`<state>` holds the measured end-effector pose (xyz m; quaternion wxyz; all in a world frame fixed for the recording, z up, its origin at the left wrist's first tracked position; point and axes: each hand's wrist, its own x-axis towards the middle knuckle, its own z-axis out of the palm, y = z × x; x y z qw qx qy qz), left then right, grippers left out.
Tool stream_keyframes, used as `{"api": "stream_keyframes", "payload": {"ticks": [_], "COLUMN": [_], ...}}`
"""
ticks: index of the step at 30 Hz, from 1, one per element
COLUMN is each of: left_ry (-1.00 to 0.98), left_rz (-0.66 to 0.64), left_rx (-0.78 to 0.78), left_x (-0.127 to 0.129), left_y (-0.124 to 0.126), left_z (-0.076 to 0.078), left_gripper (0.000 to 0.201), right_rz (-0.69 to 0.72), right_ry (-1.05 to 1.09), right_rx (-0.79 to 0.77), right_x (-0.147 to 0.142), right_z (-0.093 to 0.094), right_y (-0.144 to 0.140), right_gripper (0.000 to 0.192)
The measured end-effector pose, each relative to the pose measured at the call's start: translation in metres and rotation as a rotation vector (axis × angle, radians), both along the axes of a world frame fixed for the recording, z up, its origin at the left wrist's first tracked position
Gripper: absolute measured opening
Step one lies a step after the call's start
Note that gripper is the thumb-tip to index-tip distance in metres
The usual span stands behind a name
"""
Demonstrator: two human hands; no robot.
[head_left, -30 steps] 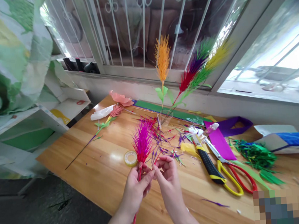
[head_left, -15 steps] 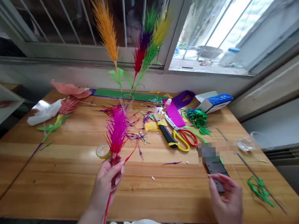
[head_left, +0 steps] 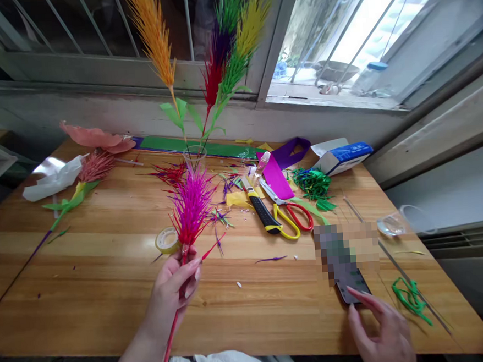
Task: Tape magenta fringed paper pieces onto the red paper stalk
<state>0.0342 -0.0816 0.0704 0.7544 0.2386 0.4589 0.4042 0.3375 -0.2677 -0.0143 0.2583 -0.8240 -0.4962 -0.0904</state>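
I see the left hand (head_left: 175,285) pinching a pink paper flower (head_left: 191,206) by its red stem, frame centre; the right hand (head_left: 382,334), fingers loosely spread, touches a phone (head_left: 353,285) (lower right).

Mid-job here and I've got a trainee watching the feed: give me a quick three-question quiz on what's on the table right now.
1. True or false: the left hand grips the pink feathery stem upright by its red stalk.
2. Multiple choice: the right hand has a fingertip on which item? A) the scissors B) the phone C) the tape roll
3. Fill in: the utility knife lies directly to the ____ of the scissors, as the camera sees it.

Key:
1. True; the fingers wrap the stalk just under the pink plume.
2. B; the phone lies flat near the table's front edge.
3. Left; the two touch at the handles.
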Motion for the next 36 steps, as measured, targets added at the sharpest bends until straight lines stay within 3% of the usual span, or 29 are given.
{"api": "stream_keyframes", "payload": {"ticks": [2, 4, 5, 8, 12, 18, 29, 36], "left_ry": [0.025, 0.041, 0.044, 0.036, 0.042, 0.029, 0.053, 0.061], "left_rz": [-0.004, -0.028, -0.047, -0.083, -0.09, -0.056, -0.044, -0.027], "left_rx": [-0.001, 0.01, 0.013, 0.015, 0.007, -0.023, 0.006, -0.001], "left_x": [0.002, 0.006, 0.007, 0.011, 0.01, 0.007, 0.007, 0.006], "left_y": [-0.001, -0.004, -0.005, -0.011, -0.016, -0.017, -0.018, -0.019], "left_z": [0.001, 0.001, 0.001, 0.003, 0.006, 0.009, 0.007, 0.011], "left_gripper": [0.026, 0.026, 0.026, 0.028, 0.031, 0.033, 0.027, 0.03], "right_rz": [-0.103, -0.146, -0.104, 0.198, 0.478, 0.607, 0.642, 0.563], "right_ry": [0.127, 0.389, 0.581, 1.07, 1.444, 1.455, 1.39, 1.475], "right_rx": [0.011, 0.041, 0.047, -0.025, -0.229, -0.383, -0.386, -0.406], "right_x": [-0.009, -0.026, -0.037, -0.076, -0.115, -0.13, -0.121, -0.118], "right_z": [0.013, 0.031, 0.04, 0.062, 0.071, 0.07, 0.085, 0.086], "right_y": [0.012, 0.034, 0.049, 0.1, 0.155, 0.181, 0.182, 0.18], "right_gripper": [0.037, 0.034, 0.032, 0.033, 0.047, 0.049, 0.039, 0.048]}}
